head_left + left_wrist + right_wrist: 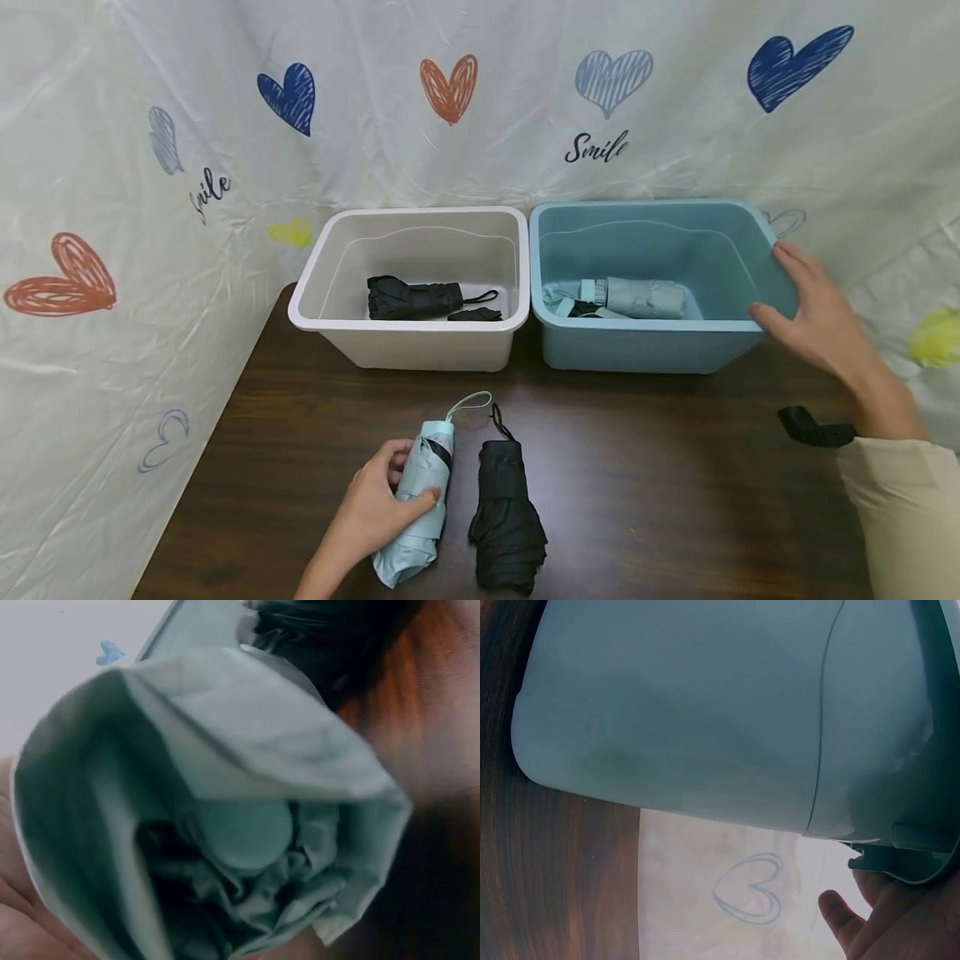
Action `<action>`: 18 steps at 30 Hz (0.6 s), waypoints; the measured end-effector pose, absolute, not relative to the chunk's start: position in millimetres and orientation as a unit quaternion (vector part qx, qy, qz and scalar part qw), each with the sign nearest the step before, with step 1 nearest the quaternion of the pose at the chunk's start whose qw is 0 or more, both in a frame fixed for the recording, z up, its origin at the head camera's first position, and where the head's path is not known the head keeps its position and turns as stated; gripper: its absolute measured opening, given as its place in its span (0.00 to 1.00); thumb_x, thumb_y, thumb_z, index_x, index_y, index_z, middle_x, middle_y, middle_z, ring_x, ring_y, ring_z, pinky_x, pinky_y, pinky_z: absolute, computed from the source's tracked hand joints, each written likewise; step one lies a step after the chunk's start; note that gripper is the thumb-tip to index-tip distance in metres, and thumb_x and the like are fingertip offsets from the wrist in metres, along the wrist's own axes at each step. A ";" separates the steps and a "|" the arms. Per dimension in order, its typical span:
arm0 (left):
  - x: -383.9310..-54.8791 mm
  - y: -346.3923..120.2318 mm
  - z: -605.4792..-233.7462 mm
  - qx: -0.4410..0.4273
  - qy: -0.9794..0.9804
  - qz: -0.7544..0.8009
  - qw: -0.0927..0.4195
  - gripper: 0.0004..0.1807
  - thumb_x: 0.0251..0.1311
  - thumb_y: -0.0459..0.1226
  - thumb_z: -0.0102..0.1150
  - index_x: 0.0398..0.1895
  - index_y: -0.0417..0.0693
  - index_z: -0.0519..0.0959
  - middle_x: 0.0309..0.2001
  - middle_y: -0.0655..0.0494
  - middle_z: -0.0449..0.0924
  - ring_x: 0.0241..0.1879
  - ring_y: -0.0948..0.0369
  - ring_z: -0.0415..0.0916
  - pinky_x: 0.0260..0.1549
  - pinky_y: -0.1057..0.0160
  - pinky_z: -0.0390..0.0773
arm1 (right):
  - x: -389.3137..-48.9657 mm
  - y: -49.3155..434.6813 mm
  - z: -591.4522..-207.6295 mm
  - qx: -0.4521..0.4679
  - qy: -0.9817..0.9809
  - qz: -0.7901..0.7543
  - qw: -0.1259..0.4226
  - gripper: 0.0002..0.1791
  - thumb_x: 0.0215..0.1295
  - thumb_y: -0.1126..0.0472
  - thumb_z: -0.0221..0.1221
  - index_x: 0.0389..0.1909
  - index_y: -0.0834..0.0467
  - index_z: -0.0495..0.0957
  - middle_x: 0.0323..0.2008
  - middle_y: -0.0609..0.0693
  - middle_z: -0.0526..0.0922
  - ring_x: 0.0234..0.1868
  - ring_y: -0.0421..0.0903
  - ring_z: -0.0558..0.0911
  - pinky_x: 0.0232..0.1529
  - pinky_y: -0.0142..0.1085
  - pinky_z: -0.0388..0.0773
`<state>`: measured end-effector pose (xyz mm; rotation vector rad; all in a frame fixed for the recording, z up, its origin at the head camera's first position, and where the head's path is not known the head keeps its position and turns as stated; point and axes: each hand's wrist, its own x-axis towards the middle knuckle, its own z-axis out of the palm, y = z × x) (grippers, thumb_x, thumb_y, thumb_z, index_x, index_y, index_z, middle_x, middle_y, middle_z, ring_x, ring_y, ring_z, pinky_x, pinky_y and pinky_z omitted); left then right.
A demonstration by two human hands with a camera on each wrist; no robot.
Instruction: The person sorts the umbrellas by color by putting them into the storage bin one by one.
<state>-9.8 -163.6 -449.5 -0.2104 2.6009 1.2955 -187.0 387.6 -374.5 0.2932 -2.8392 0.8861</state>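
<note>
Grips a pale blue umbrella (426,508) in the left hand (378,504), curled partway round it, between the left edge of the tabletop (660,475) and a black umbrella (508,517); near the back edge, holds the front right corner of a blue bin (637,354) with the right hand (821,321).

In the left hand (378,510) a folded pale-blue umbrella (423,477) is being held aslant; in the right hand (821,317), a blue bin's rim (652,326).

White bkgd sheet (360,158) w/ hearts (448,89) & "Smile" txt (596,147) — dk brn wood-grain table (675,483).
</note>
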 end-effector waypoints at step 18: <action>-43.1 -171.5 -411.6 0.064 0.845 0.508 0.152 0.38 0.55 0.41 0.77 0.69 0.43 0.74 0.58 0.42 0.81 0.43 0.61 0.82 0.36 0.66 0.84 | -185.8 388.3 -374.6 0.094 -0.947 0.298 0.074 0.48 0.71 0.53 0.55 0.86 0.61 0.46 0.86 0.65 0.44 0.83 0.75 0.48 0.76 0.78 0.45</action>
